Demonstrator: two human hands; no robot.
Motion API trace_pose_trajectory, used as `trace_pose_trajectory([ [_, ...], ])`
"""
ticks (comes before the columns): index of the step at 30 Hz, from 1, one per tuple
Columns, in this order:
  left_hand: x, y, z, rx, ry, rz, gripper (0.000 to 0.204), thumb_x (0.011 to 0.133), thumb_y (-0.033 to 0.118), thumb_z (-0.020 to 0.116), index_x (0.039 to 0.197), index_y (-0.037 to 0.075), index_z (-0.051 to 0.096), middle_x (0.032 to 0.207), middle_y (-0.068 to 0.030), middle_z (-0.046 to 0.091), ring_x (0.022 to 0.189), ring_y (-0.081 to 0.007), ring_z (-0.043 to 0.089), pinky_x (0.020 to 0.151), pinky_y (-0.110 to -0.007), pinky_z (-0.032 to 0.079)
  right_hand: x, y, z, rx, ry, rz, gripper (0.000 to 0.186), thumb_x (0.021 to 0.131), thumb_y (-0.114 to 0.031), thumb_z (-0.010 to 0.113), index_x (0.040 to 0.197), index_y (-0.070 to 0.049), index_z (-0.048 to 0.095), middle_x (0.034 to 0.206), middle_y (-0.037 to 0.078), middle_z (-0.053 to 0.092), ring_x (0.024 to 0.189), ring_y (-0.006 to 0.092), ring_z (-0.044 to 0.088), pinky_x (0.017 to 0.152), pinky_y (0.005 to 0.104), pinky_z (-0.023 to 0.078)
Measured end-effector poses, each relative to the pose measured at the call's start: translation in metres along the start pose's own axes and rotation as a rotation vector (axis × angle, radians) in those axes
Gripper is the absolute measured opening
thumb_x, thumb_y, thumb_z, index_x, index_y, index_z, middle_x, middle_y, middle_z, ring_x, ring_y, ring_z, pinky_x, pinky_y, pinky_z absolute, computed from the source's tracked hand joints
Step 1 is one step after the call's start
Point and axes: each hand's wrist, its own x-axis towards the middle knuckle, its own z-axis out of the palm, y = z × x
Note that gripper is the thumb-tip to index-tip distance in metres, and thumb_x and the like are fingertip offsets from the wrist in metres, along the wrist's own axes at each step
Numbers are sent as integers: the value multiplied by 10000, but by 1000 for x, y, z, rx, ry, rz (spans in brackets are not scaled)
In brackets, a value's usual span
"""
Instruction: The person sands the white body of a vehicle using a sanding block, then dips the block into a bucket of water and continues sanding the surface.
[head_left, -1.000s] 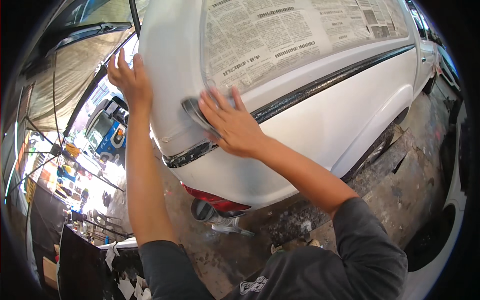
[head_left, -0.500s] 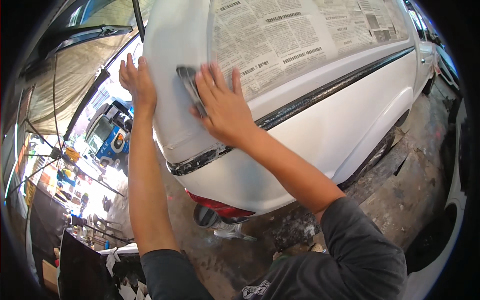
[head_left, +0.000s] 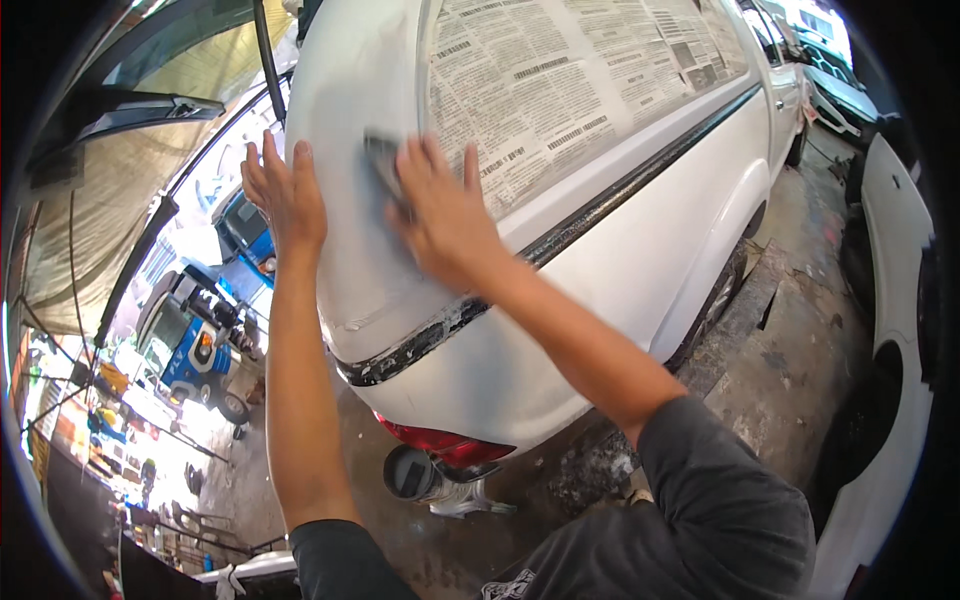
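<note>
Right hand held a dark pad against the white rear corner panel, fingers laid along it; both blurred, so exact finger wrap could not be told. Pad sat on a grey-smudged area, between the panel's left edge and the near border of the newspaper masking. Left hand was empty, fingers spread and loose, at the panel's left edge; touching or just in front, could not tell.

Step looked like rubbing. To do it well, pad face needed to lie flat on the curve, pressure spread across the fingers rather than dug in at one end, strokes even and overlapping. Rounded left edge called for a lighter touch; over-rubbing there was the likely fault. Pad was best kept off the masking's border, which could tear, and off the patchy black strip along the panel's lower edge. Left palm, laid flat, could have felt for unevenness.

Farther out: red tail light at the lower rear corner, bucket near it, blue vehicle well apart, left.
</note>
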Motion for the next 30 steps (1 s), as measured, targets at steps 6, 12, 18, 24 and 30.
trace_pose_trajectory([
  [6,-4,33,-13,-115,44,-43,771,1050,573,410,1576,15,325,1641,-290,202,1532,-460,93,1234,-567,110,28,9,7,-144,60,-23,681,988,-381,565,1426,117,410,1529,325,395,1483,463,312,1186,693,175],
  [12,-7,40,7,-151,55,0,772,1048,588,400,1578,30,335,1638,-291,209,1533,-462,94,1236,-563,113,116,46,7,-118,272,75,547,1005,-335,538,1303,119,471,1439,308,479,1396,455,412,1156,713,217],
  [18,-8,29,-11,-111,78,-11,733,1061,575,385,1573,52,352,1641,-262,226,1522,-458,117,1233,-561,133,-49,-38,21,-72,6,39,711,1012,-336,550,1484,140,314,1553,357,337,1488,509,269,1185,704,142],
  [24,-2,49,2,-162,61,-3,772,1045,593,413,1575,37,339,1634,-289,218,1527,-471,98,1236,-561,128,97,31,8,-172,227,68,681,1007,-345,544,1420,168,371,1482,356,432,1443,506,344,1184,687,178],
  [30,-9,31,-10,-133,70,0,766,1045,588,421,1576,42,339,1629,-291,226,1520,-479,106,1233,-566,136,-12,-19,21,-83,87,26,671,1001,-301,562,1468,131,346,1539,334,384,1484,493,295,1193,698,115],
])
